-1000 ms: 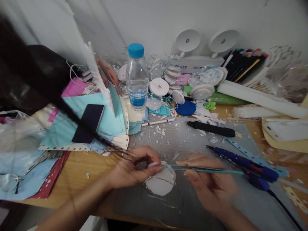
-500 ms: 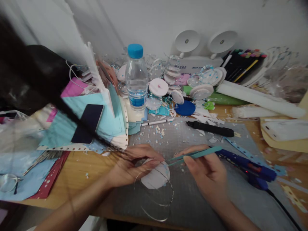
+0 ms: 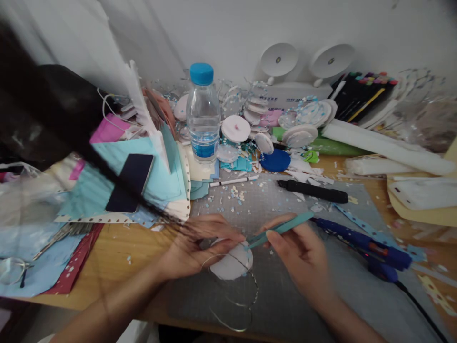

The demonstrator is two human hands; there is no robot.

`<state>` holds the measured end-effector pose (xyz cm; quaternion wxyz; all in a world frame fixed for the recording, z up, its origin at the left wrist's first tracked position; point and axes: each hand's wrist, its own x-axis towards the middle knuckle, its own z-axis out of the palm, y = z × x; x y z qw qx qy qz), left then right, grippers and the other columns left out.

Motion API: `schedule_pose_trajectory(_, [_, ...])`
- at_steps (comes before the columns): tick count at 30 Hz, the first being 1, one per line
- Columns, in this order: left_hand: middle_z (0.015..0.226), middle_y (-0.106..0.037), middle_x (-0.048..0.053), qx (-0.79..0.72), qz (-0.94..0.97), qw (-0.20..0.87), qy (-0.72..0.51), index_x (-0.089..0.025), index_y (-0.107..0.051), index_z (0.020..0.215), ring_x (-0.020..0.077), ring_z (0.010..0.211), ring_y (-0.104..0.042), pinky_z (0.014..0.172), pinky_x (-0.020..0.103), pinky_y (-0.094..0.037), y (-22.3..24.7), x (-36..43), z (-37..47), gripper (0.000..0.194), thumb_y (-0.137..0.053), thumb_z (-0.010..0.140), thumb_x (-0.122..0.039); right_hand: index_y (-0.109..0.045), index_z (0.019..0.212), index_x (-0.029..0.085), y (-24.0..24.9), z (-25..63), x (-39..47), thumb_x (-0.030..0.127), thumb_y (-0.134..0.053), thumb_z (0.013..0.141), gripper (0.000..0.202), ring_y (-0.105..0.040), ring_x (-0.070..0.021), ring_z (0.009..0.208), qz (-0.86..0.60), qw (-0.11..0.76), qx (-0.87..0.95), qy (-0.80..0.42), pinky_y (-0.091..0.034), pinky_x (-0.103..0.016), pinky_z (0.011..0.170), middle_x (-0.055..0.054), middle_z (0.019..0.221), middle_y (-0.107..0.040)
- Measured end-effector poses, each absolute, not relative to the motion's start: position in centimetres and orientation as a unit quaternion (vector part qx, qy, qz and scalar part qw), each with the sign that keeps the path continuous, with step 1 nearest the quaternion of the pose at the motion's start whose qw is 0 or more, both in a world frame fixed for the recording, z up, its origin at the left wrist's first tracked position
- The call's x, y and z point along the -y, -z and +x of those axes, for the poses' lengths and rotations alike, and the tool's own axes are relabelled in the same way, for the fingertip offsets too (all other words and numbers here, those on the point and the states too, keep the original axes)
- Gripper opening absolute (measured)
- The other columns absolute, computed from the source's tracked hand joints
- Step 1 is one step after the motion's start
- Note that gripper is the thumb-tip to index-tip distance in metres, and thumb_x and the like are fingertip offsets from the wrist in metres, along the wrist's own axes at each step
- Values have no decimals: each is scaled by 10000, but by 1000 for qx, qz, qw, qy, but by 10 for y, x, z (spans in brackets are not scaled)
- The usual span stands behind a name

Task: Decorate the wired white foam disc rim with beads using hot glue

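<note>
Near the mat's front edge, my left hand point(image 3: 209, 245) grips a white paper disc point(image 3: 233, 261) by its upper left side. A curled thin wire point(image 3: 256, 286) loops over the disc and hangs below it. My right hand point(image 3: 298, 252) pinches teal tweezers point(image 3: 285, 226) between thumb and fingers. The tweezers' tips look closed and meet the disc's upper right edge, close to my left fingertips. Whether the tips hold a small piece is too small to tell.
A blue glue gun point(image 3: 371, 247) lies right of my right hand. Behind are a black pen-like tool point(image 3: 314, 190), a water bottle point(image 3: 203, 114) and decorated discs point(image 3: 235, 128). A phone point(image 3: 130, 183) rests on papers at left. Paper bits dot the grey mat point(image 3: 278, 286).
My right hand has shifted slightly left, and the tweezers have tilted more steeply. Their arms have closed together at the disc's edge. My left hand and the disc have hardly moved.
</note>
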<state>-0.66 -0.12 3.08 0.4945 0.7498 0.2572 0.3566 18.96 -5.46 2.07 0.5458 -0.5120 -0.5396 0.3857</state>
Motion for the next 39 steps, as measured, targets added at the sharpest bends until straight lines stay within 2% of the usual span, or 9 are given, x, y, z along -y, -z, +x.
schedule_pose_trajectory(6, [810, -738, 80, -259, 744, 498, -363, -155, -718, 918, 142, 729, -661, 667, 255, -537, -29, 1, -6, 147, -607, 829, -118, -629, 822, 232, -18, 190, 54, 250, -632, 816, 19, -611, -108, 548, -520, 545, 509, -417, -528, -191, 483, 18, 687, -635])
schedule_pose_trajectory(12, [799, -731, 89, -253, 739, 507, -364, -137, -719, 924, 142, 722, -660, 658, 247, -534, -28, 1, -5, 153, -606, 826, -106, -636, 809, 237, -20, 191, 57, 262, -650, 807, 29, -598, -88, 573, -530, 527, 476, -463, -504, -162, 517, 25, 685, -621])
schedule_pose_trajectory(19, [828, -735, 79, -269, 698, 548, -374, -171, -731, 918, 142, 731, -654, 645, 248, -524, -29, 2, -6, 156, -618, 818, -131, -657, 795, 243, -13, 191, 53, 329, -699, 771, 99, -556, -71, 549, -477, 567, 349, -574, -476, -162, 513, 35, 665, -616])
schedule_pose_trajectory(22, [841, -722, 68, -289, 669, 573, -374, -183, -734, 914, 134, 733, -644, 636, 234, -508, -25, 2, -10, 146, -616, 829, -168, -657, 791, 235, -10, 191, 47, 349, -718, 748, 136, -544, -71, 543, -477, 585, 301, -582, -463, -168, 517, 36, 653, -609])
schedule_pose_trajectory(25, [835, -705, 64, -317, 641, 597, -364, -180, -738, 900, 127, 713, -631, 613, 221, -489, -23, 2, -13, 143, -617, 840, -226, -658, 789, 232, -5, 193, 44, 366, -721, 739, 157, -551, -82, 574, -500, 609, 287, -545, -473, -190, 551, 30, 693, -617])
schedule_pose_trajectory(30, [861, -716, 74, -341, 619, 625, -330, -174, -744, 915, 144, 736, -627, 629, 230, -469, -25, 1, -15, 218, -596, 857, -323, -646, 880, 245, 5, 196, 43, 340, -678, 782, 140, -579, -135, 721, -555, 625, 381, -394, -491, -263, 667, -1, 851, -628])
schedule_pose_trajectory(34, [984, -719, 75, -323, 582, 683, -303, -191, -730, 989, 181, 832, -644, 719, 259, -481, -24, -4, -19, 242, -602, 847, -338, -629, 908, 235, 7, 197, 40, 310, -629, 819, 116, -586, -149, 733, -583, 592, 468, -302, -493, -283, 680, -12, 863, -619])
schedule_pose_trajectory(39, [1134, -682, 75, -271, 552, 739, -277, -208, -655, 1146, 238, 1027, -620, 878, 320, -461, -28, -6, -28, 342, -647, 807, -257, -622, 893, 223, 9, 195, 35, 291, -640, 800, 117, -616, -184, 816, -567, 605, 497, -256, -517, -329, 727, -33, 879, -636])
